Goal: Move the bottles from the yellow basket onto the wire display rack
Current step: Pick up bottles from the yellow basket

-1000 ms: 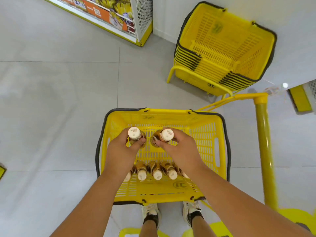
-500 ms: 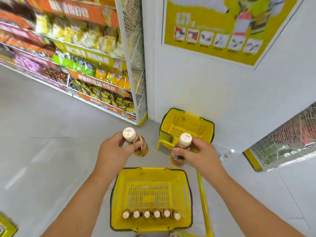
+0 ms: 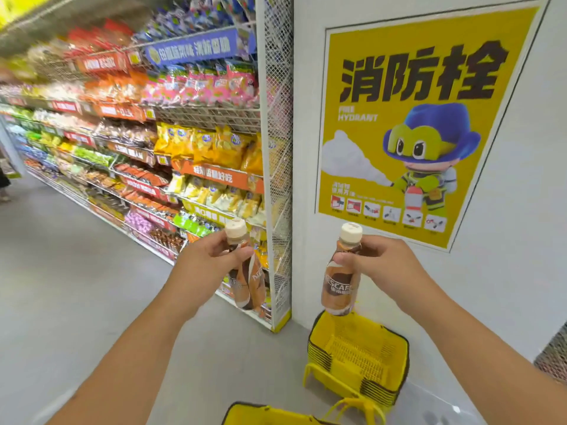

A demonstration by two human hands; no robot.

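The left hand [image 3: 205,261] sits at centre frame, its fingers and thumb curled round the neck of a brown bottle [image 3: 245,271] just under the cream cap. That bottle hangs tilted, its base swung toward the right of the frame, in front of the lower shelves. The right hand [image 3: 376,262] is level with it, right of centre, and pinches the neck of a second bottle [image 3: 340,271] between thumb and fingertips; this one hangs nearly upright, its label facing the camera, its base above the stack of baskets. The two bottles are apart, with the white mesh end panel [image 3: 277,154] showing between them.

At the bottom edge, just right of centre, only the dark rim and a strip of yellow wall of the basket [image 3: 260,414] show; whatever lies inside it is out of view. To its upper right, a stack [image 3: 359,354] of nested yellow baskets stands on the grey floor [image 3: 61,302] against the white wall [image 3: 506,271].

The left half of the frame is filled by wire shelving [image 3: 138,148] packed with snack bags, blurred toward the far left. On the wall at upper right hangs a yellow poster [image 3: 414,124] with black characters and a cartoon figure in a blue hat.
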